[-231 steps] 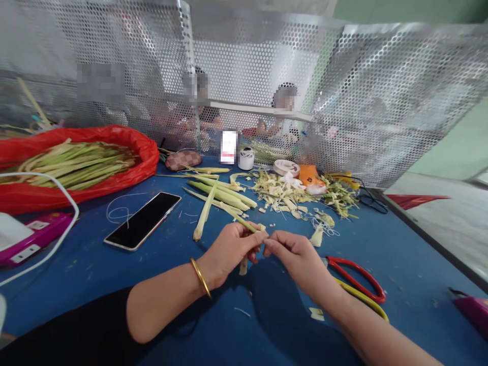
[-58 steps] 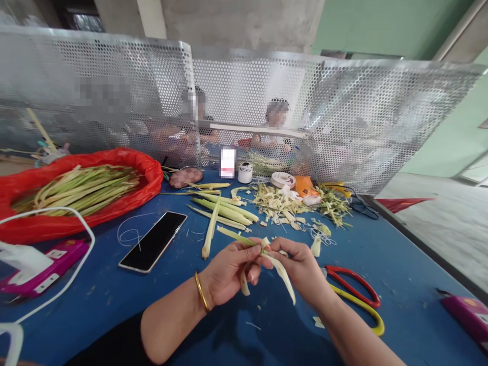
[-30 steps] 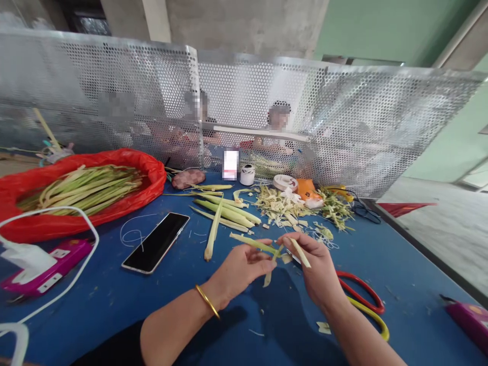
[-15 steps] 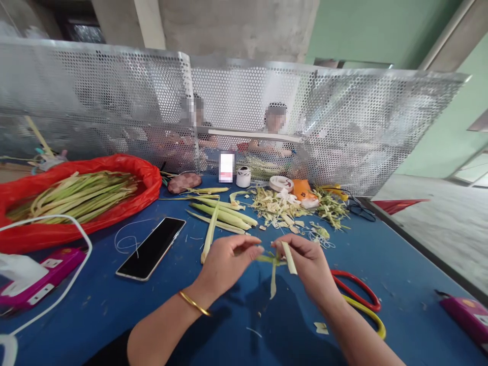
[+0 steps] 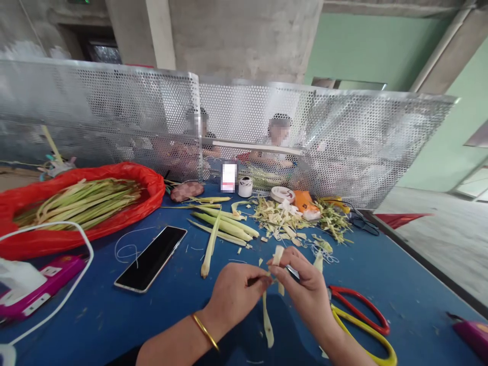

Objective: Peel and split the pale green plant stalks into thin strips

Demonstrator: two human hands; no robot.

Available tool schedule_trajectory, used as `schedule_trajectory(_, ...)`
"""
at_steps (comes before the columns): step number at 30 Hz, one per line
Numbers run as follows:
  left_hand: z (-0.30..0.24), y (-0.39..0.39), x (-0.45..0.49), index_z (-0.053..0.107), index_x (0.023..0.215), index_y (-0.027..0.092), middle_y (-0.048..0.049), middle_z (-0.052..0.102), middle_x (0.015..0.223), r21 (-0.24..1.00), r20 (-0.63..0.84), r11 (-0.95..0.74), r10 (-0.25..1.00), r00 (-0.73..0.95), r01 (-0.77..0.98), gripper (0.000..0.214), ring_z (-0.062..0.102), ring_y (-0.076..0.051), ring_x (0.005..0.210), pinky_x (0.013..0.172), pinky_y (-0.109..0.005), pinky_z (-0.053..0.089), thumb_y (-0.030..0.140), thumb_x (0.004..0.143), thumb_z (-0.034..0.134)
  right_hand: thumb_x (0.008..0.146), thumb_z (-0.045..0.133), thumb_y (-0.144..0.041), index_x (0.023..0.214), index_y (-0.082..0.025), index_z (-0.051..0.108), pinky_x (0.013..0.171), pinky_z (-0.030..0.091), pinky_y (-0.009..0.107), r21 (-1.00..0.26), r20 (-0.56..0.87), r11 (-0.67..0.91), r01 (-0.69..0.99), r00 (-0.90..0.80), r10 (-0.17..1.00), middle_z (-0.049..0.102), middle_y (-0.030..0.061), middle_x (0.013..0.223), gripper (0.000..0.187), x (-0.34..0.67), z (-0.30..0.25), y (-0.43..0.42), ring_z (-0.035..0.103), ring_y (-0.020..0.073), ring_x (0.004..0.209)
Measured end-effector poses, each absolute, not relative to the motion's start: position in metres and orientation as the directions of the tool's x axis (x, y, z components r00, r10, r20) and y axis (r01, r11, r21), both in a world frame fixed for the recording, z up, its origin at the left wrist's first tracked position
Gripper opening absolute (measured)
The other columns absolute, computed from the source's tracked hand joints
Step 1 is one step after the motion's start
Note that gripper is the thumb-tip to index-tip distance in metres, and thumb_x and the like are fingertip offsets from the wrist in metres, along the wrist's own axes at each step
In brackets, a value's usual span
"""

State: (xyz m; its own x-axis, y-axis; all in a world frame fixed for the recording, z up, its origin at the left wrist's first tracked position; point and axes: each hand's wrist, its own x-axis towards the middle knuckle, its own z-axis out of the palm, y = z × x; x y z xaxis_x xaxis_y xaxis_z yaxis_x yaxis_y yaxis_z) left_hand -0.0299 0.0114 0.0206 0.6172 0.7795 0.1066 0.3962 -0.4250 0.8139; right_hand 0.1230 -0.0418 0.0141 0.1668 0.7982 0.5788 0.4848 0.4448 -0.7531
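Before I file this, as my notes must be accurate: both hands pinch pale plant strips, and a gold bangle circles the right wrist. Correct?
One detail is wrong: the head view shows the gold bangle on the left wrist, not the right. The left hand and the right hand do pinch pale plant strips, as you say.

Black phone (image 5: 151,260) is lying flat on the blue surface (image 5: 419,305), checkered pouch (image 5: 186,191) is resting beyond it, and a perforated screen (image 5: 244,109) is standing across the back!
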Motion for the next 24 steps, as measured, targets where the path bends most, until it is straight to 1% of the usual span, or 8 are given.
schedule_trajectory(2,0.02,0.012,-0.031,0.071,0.065,0.019,0.0007,0.059,0.057,0.818,0.121,-0.407,0.813,0.569,0.407,0.031,0.052,-0.013,0.056,0.053,-0.023,0.031,0.034,0.084,0.051,0.088,0.059,-0.017,0.079,-0.021,0.062,0.066,0.045,0.027,-0.651,0.665,0.471,0.595,0.148,0.732,0.062,0.0016,0.078,0.01,0.122,0.017,-0.046,0.058,0.0152,0.074)
schedule_trajectory(5,0.017,0.015,-0.031,0.07,0.066,0.018,0.0013,0.057,0.054,0.897,0.069,-0.286,0.844,0.532,0.337,0.033,0.053,-0.013,0.051,0.053,-0.023,0.035,0.037,0.084,0.05,0.087,0.056,-0.009,0.09,-0.02,0.061,0.071,0.043,0.03,-0.389,0.785,0.538,0.748,-0.037,0.618,0.066,0.002,0.08,0.012,0.119,0.019,-0.052,0.059,0.015,0.074)
schedule_trajectory(7,0.015,0.016,-0.03,0.069,0.064,0.017,0.002,0.054,0.051,0.946,0.036,-0.202,0.844,0.535,0.255,0.031,0.053,-0.012,0.049,0.052,-0.023,0.036,0.034,0.082,0.051,0.087,0.053,-0.006,0.096,-0.019,0.061,0.078,0.041,0.034,-0.202,0.808,0.566,0.799,-0.191,0.558,0.068,0.0024,0.081,0.017,0.116,0.018,-0.054,0.06,0.0151,0.073)
schedule_trajectory(9,0.015,0.017,-0.029,0.07,0.067,0.016,0.0023,0.054,0.052,0.981,-0.006,-0.101,0.836,0.549,0.165,0.027,0.052,-0.012,0.05,0.051,-0.022,0.036,0.032,0.079,0.053,0.087,0.05,-0.005,0.099,-0.018,0.061,0.085,0.038,0.037,-0.075,0.803,0.56,0.825,-0.283,0.524,0.07,0.0031,0.083,0.021,0.114,0.017,-0.055,0.063,0.0158,0.074)
schedule_trajectory(13,0.024,0.015,-0.03,0.072,0.075,0.014,0.0013,0.056,0.056,0.993,-0.114,0.116,0.805,0.582,0.033,0.023,0.051,-0.01,0.05,0.048,-0.021,0.031,0.032,0.077,0.057,0.085,0.047,-0.005,0.1,-0.017,0.062,0.092,0.034,0.04,-0.006,0.782,0.509,0.861,-0.313,0.539,0.072,0.0049,0.087,0.024,0.114,0.017,-0.055,0.066,0.0181,0.08)
schedule_trajectory(18,0.034,0.014,-0.034,0.074,0.085,0.014,-0.0013,0.06,0.065,0.939,-0.203,0.332,0.745,0.635,-0.089,0.022,0.056,-0.011,0.06,0.055,-0.021,0.038,0.022,0.07,0.059,0.087,0.046,-0.007,0.099,-0.019,0.063,0.094,0.033,0.041,0.036,0.771,0.453,0.891,-0.313,0.554,0.073,0.0048,0.09,0.024,0.116,0.019,-0.055,0.066,0.0189,0.083)
schedule_trajectory(21,0.033,0.016,-0.035,0.073,0.088,0.016,-0.0017,0.062,0.07,0.9,-0.267,0.422,0.732,0.627,-0.11,0.023,0.057,-0.011,0.062,0.059,-0.023,0.043,0.027,0.07,0.063,0.088,0.046,-0.007,0.099,-0.019,0.064,0.095,0.033,0.041,0.055,0.767,0.451,0.891,-0.327,0.552,0.073,0.0056,0.092,0.024,0.116,0.017,-0.054,0.066,0.0197,0.085)
schedule_trajectory(24,0.03,0.016,-0.033,0.072,0.082,0.015,-0.0015,0.063,0.069,0.895,-0.302,0.434,0.76,0.576,-0.103,0.025,0.057,-0.01,0.061,0.058,-0.022,0.044,0.035,0.067,0.072,0.088,0.044,-0.006,0.098,-0.018,0.065,0.097,0.031,0.042,0.058,0.75,0.454,0.889,-0.339,0.568,0.073,0.0059,0.094,0.026,0.116,0.015,-0.053,0.065,0.0201,0.088)
